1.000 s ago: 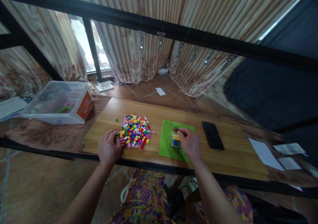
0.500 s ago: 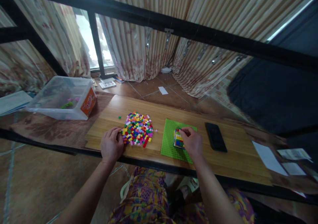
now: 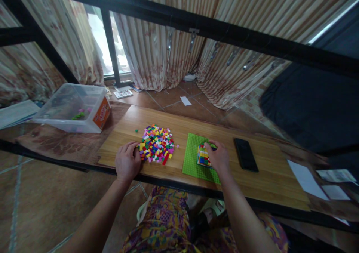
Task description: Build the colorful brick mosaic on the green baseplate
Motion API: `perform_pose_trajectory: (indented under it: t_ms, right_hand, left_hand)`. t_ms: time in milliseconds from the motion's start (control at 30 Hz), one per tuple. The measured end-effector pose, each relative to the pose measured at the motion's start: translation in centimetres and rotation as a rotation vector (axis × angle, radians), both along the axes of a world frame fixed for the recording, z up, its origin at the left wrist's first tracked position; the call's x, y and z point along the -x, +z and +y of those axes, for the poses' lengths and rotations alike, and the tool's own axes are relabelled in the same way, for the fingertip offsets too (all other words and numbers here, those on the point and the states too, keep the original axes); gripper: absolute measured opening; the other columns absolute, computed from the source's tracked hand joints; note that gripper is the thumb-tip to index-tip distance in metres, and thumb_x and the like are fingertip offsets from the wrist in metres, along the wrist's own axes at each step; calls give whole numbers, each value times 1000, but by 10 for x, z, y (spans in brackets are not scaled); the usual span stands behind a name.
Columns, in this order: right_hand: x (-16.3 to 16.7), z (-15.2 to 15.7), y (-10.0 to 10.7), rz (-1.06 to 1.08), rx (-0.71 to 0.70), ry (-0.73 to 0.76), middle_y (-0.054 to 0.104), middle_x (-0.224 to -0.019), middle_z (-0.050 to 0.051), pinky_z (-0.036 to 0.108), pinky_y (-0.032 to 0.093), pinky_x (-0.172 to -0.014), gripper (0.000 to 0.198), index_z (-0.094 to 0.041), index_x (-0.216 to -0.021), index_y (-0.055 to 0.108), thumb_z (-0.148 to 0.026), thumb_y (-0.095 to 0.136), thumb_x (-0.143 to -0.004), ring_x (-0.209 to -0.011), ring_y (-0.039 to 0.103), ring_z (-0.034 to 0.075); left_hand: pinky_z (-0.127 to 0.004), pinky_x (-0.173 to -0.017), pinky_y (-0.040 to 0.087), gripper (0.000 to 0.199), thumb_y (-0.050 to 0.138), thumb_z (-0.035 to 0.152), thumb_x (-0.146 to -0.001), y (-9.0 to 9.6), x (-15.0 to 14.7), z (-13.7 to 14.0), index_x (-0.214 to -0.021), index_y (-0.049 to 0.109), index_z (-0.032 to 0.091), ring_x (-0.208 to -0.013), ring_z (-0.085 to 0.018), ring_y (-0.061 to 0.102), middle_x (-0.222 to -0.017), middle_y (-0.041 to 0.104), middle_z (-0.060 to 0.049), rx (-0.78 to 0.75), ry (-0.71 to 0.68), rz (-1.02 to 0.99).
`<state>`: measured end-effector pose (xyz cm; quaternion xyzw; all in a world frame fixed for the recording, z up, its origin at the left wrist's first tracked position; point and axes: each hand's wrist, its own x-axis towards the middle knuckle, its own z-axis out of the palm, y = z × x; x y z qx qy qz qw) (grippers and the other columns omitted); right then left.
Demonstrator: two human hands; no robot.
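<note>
Toy building bricks (image 3: 157, 144) of many colours lie in a loose pile on the wooden board. My left hand (image 3: 128, 160) rests at the pile's left edge, fingers curled inward beside a yellow brick (image 3: 142, 146); whatever is between its fingertips is hidden. To the right lies a green studded baseplate (image 3: 190, 157). On it stands a small block of stacked bricks (image 3: 202, 156) in coloured rows. My right hand (image 3: 218, 156) reaches over that block, thumb and bent fingers on its upper part, covering its right side.
A black phone (image 3: 246, 154) lies right of the baseplate. At the left stands a clear plastic box (image 3: 70, 123) with a few green and pink pieces inside. White paper (image 3: 307, 179) lies at the right, and a dark rail (image 3: 179, 18) crosses beyond the board.
The right thumb and fingers have parted slightly over the brick block from a closer pinch. My left hand stays by the pile. The whole view has shifted a little.
</note>
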<state>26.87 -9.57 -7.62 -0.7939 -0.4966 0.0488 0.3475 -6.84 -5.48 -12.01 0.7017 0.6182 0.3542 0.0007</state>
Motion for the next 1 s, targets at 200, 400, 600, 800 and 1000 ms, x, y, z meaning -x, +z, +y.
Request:
perform_pose_trajectory:
  t_ms: [200,400,600,800,1000]
  right_hand:
    - [-1,2,-1,198,48,47,73,-88,10,37,47,-78,39,-17,-86,74,-52,56,-77,-83,64,24]
    - [3,0,1,235,29,66,74,-81,8,34,47,-71,36,-19,-78,74,-51,56,-77,-75,65,23]
    - [1,1,-1,246,13,107,74,-80,6,34,48,-73,35,-20,-77,73,-50,56,-78,-77,66,23]
    - [6,-4,7,92,-64,75,73,-92,10,40,45,-85,36,-18,-90,73,-47,51,-85,-87,64,25]
    - [55,-4,16,-130,-107,336,69,-99,10,36,42,-89,30,-18,-100,70,-32,44,-93,-97,59,23]
  left_hand:
    - [-36,-93,46,26,48,22,-85,1,-1,-1,-100,69,16,-100,-25,61,-105,70,-9,0,4,-6]
    - [-37,-94,46,26,48,22,-85,0,-1,-1,-100,69,16,-100,-25,61,-106,70,-9,8,3,-5]
    - [-37,-93,47,26,48,22,-85,1,0,-1,-100,69,16,-100,-25,61,-106,70,-9,12,1,-11]
    - [-38,-93,47,27,47,22,-85,2,0,-1,-101,68,16,-101,-25,61,-106,70,-9,12,-12,-23]
    - [-38,-93,46,26,47,23,-84,1,1,0,-100,68,18,-101,-25,61,-106,69,-9,22,-8,-26]
